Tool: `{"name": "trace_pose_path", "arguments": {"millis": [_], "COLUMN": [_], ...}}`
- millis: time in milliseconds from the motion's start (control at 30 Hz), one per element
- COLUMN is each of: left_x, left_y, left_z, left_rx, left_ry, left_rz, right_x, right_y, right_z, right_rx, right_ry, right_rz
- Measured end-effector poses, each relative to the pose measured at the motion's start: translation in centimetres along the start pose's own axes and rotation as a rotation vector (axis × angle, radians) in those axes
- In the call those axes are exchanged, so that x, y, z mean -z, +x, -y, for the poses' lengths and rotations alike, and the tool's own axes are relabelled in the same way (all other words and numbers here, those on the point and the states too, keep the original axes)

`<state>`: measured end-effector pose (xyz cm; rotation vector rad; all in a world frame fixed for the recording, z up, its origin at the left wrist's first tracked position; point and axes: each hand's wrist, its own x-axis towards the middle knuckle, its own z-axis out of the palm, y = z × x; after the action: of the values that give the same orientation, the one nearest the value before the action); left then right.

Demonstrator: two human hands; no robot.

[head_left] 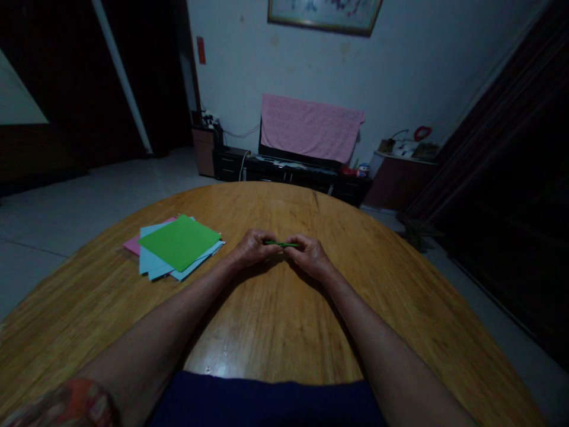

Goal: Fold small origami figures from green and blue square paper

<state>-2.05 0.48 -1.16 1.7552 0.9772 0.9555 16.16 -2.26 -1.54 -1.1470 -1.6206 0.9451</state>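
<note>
A small piece of folded green paper is pinched between my two hands, seen nearly edge-on as a thin strip. My left hand grips its left end, thumb and fingers closed. The right end is held the same way by my right hand. My thumbs almost meet in the middle, and the fingers cover most of the paper, so its full shape is hidden. Left of my left hand lies a loose stack of square paper sheets, with green on top and light blue and pink below.
A round wooden table is under my hands. Beyond it stands a low black TV cabinet, with a pink cloth draped over the screen. A side cabinet is at the right, and dark curtains hang beside it.
</note>
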Motion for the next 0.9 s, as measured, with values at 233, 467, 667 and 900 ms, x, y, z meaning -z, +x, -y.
{"name": "trace_pose_path", "arguments": {"millis": [233, 467, 667, 900], "left_x": [0.39, 0.64, 0.19, -0.24], "left_y": [-0.08, -0.08, 0.02, -0.06], "left_z": [-0.22, -0.44, -0.03, 0.09], "left_rx": [-0.080, -0.160, -0.140, -0.090], "left_ry": [0.072, 0.378, 0.373, 0.374], "left_rz": [0.036, 0.045, 0.045, 0.048], "right_x": [0.28, 0.42, 0.41, 0.57], "right_y": [0.12, 0.29, 0.32, 0.34], "right_z": [-0.38, -0.82, -0.53, -0.24], "right_rx": [-0.058, 0.103, 0.174, 0.219], "right_ry": [0.066, -0.165, -0.218, -0.278], "right_rz": [0.020, 0.031, 0.005, 0.027]}}
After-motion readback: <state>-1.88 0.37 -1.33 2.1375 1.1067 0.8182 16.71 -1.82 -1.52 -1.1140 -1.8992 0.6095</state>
